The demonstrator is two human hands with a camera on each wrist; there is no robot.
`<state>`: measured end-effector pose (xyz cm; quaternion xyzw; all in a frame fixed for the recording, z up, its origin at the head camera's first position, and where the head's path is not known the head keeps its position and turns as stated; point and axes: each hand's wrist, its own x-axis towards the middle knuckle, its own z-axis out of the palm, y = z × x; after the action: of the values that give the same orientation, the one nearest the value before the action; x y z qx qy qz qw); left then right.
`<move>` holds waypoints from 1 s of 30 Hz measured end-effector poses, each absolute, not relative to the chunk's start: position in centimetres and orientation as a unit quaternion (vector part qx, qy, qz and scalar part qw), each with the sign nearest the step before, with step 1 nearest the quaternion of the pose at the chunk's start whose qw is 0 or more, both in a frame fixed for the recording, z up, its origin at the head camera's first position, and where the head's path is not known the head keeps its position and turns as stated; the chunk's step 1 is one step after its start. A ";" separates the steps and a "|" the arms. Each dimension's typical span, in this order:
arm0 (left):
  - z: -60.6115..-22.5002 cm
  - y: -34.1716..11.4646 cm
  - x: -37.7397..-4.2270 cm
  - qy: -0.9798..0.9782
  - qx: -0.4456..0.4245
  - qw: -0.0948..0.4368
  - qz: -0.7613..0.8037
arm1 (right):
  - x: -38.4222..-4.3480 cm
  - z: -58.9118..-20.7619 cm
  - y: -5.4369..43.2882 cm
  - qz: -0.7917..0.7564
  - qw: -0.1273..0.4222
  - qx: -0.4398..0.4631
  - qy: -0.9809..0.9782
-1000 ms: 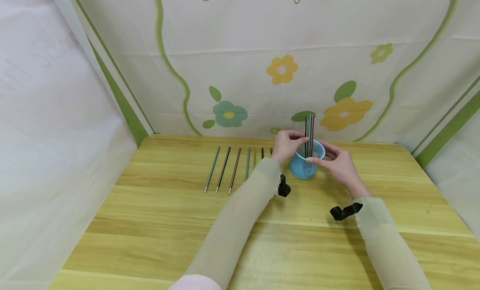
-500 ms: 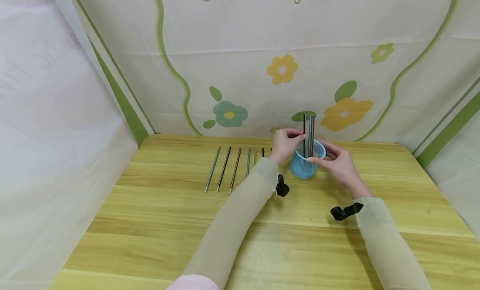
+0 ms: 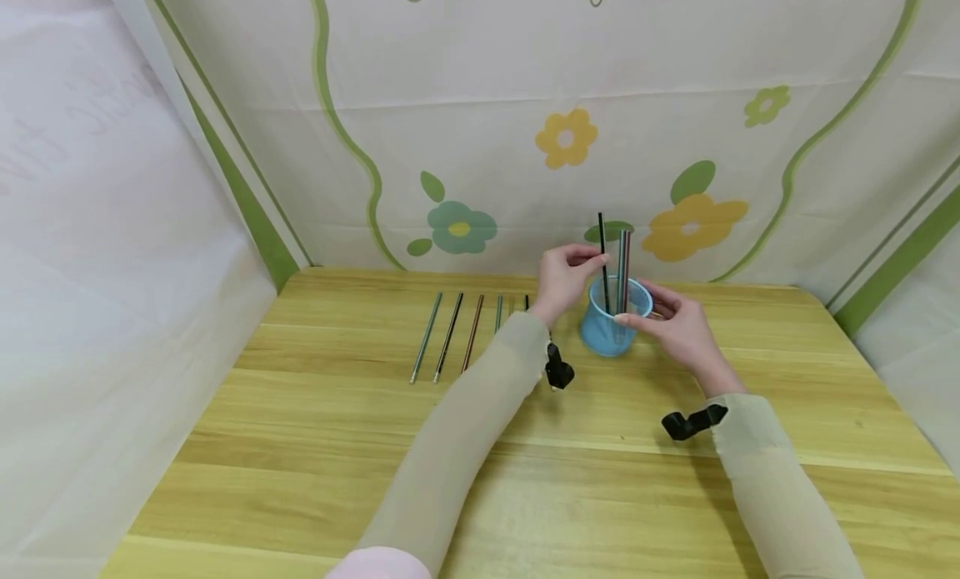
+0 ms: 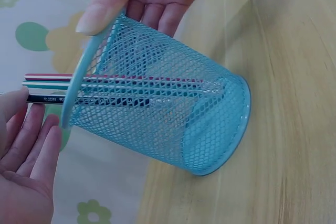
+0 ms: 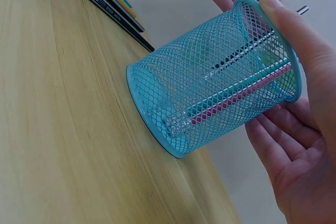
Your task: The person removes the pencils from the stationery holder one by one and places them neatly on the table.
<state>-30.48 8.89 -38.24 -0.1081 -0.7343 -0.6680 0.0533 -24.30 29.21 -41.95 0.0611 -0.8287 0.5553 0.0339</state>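
My left hand [image 3: 564,281] pinches a black pencil [image 3: 602,233] between thumb and fingers, above the left side of a light-blue mesh pencil cup [image 3: 600,337]. The pencil's lower end is inside the cup, seen through the mesh in both wrist views. A green pencil [image 4: 44,84] and a red pencil [image 5: 241,97] stand in the cup, a little apart from the black one. My right hand [image 3: 682,333] holds the cup at its right side, thumb over the rim [image 5: 298,80] and fingers behind. The cup stands upright on the table.
Left of the cup, several pencils lie in a row on the wooden table, among them a teal pencil [image 3: 426,337] and a black one [image 3: 448,337]. My left sleeve [image 3: 480,404] covers part of the row. A flowered cloth [image 3: 480,146] hangs behind the table.
My left hand has moved up and left, drawing the black pencil higher and away from the other pencils in the cup. My right hand and the cup have stayed in place.
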 end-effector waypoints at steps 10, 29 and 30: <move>-37.1 8.8 -30.4 -0.671 -0.115 0.055 -0.730 | -24.5 -42.0 29.3 0.552 0.029 0.053 -0.832; -34.6 7.8 -29.9 -0.605 -0.115 0.083 -0.784 | -24.4 -41.9 29.3 0.551 0.032 0.053 -0.832; -34.5 7.6 -29.9 -0.602 -0.115 0.083 -0.786 | -24.3 -41.9 29.3 0.549 0.032 0.053 -0.833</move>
<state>-29.87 7.63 -34.48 -0.1152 -0.6017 -0.7860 0.0834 -24.33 29.32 -41.87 0.0534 -0.8334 0.5491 0.0319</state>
